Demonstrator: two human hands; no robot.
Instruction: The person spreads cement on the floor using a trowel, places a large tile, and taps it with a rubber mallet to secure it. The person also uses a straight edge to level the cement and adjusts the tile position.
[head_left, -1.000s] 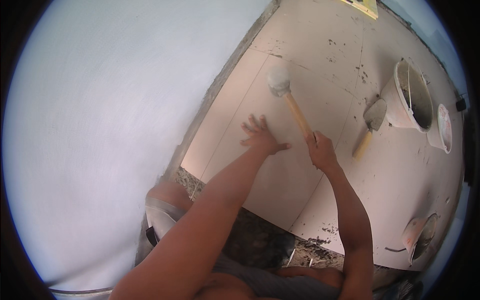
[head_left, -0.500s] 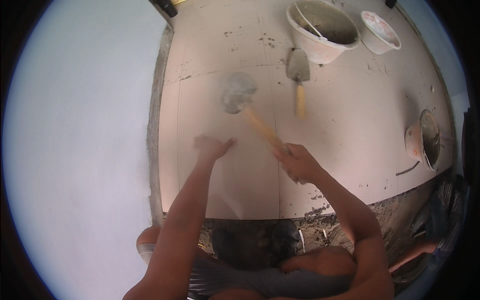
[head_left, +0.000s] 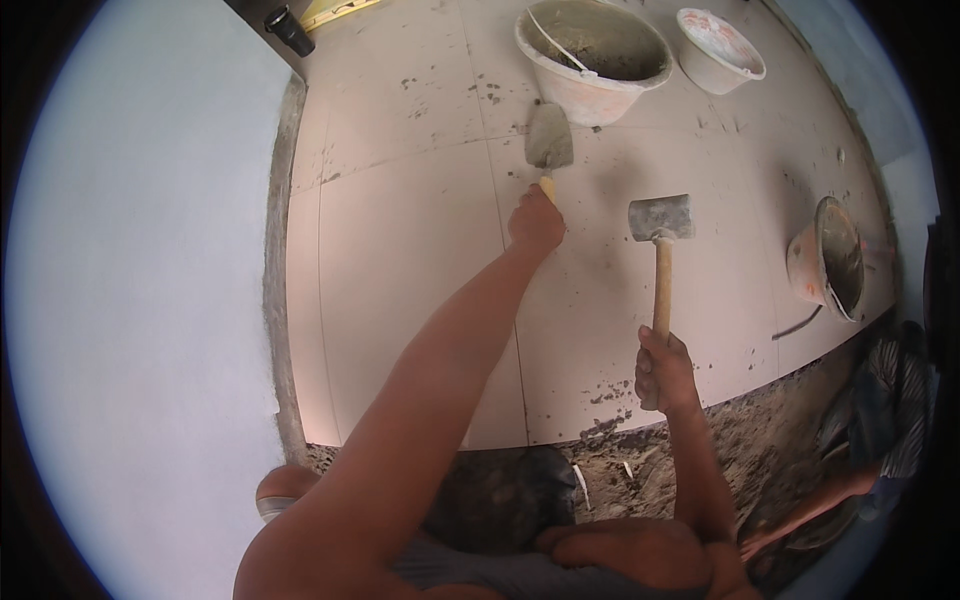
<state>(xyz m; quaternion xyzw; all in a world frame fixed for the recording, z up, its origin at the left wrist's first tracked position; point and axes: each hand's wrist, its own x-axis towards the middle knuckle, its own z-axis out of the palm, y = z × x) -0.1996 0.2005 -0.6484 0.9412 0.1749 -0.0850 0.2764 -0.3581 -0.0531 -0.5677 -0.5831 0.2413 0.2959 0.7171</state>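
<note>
My right hand [head_left: 664,370] is closed around the wooden handle of a rubber mallet [head_left: 661,218], its grey, smeared head pointing away from me above the tiles. Stretched forward, my left hand [head_left: 537,218] is wrapped round the yellow wooden handle of a trowel [head_left: 549,137]. The trowel's mortar-coated blade lies near the foot of a large mortar bucket [head_left: 590,95]. Large pale floor tiles [head_left: 400,300] spread under both tools, with mortar crumbs scattered on them.
A smaller white bucket [head_left: 722,52] stands at the far right. Another bucket [head_left: 815,262] lies tipped on its side at right. A pale wall [head_left: 150,300] runs along the left. Rough mortar bed [head_left: 640,475] borders the tiles near me. A co-worker's arm [head_left: 810,510] shows at lower right.
My left hand has gone from open over the tile to holding the trowel handle. My right hand has swung the mallet to the right, off the left tile. The view has shifted slightly.
</note>
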